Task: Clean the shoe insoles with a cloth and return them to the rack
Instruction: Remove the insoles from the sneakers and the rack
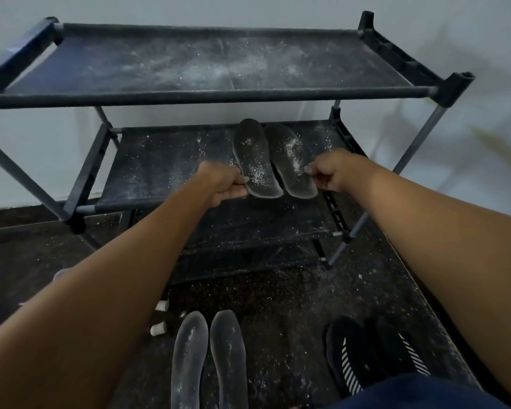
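Two dark insoles speckled with white dust lie side by side on the middle shelf of a dark shoe rack (160, 169). My left hand (223, 183) pinches the heel edge of the left insole (254, 160). My right hand (329, 175) pinches the edge of the right insole (291, 160). Both heels stick out past the shelf's front edge. A second pair of dusty grey insoles (207, 358) lies on the floor in front of me. No cloth is in view.
The rack's top shelf (207, 66) is dusty and bare, and a lower shelf (248, 231) sits beneath. A pair of black shoes with white stripes (366, 352) stands on the dark floor at the right. Small white caps (160, 317) lie at the left of the floor insoles.
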`<state>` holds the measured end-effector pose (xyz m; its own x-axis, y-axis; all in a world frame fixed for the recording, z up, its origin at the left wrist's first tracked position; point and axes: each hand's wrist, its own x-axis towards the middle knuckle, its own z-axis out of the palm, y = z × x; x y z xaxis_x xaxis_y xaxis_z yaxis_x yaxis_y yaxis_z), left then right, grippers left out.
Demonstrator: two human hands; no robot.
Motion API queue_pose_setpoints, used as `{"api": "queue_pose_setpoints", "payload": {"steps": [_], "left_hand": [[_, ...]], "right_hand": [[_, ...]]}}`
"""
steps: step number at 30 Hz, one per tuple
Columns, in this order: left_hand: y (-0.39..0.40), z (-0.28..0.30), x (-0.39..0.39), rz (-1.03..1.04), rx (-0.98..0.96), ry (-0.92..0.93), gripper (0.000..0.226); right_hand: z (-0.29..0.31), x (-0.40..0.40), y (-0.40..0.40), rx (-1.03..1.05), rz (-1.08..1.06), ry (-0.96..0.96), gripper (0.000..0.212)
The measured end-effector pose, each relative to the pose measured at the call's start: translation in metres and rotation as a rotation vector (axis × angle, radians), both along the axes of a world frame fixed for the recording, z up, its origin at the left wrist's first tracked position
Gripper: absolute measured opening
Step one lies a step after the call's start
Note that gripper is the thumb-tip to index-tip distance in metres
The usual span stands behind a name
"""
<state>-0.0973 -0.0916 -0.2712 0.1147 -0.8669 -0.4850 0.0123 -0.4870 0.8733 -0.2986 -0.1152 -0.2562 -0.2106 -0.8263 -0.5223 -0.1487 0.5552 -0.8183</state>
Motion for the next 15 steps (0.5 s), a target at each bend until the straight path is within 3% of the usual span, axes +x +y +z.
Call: {"api": "queue_pose_setpoints", "payload": {"steps": [8,12,15], "left_hand": [[0.082,0.009,0.011,-0.027,-0.11,0.017,0.015],[0.137,-0.011,0.022,-0.043,-0.062,0.046,0.02],[0.175,-0.033,0.031,-0.01,-0.002,0.088,0.021]], "right_hand": [[0.002,0.004,0.068,-0.035,-0.041,-0.144,0.02],[-0.008,0.013,0.119,0.003,-0.047,-0.164,0.009],[-0.028,0.019,0.149,0.057,-0.049,-0.168,0.017]]}}
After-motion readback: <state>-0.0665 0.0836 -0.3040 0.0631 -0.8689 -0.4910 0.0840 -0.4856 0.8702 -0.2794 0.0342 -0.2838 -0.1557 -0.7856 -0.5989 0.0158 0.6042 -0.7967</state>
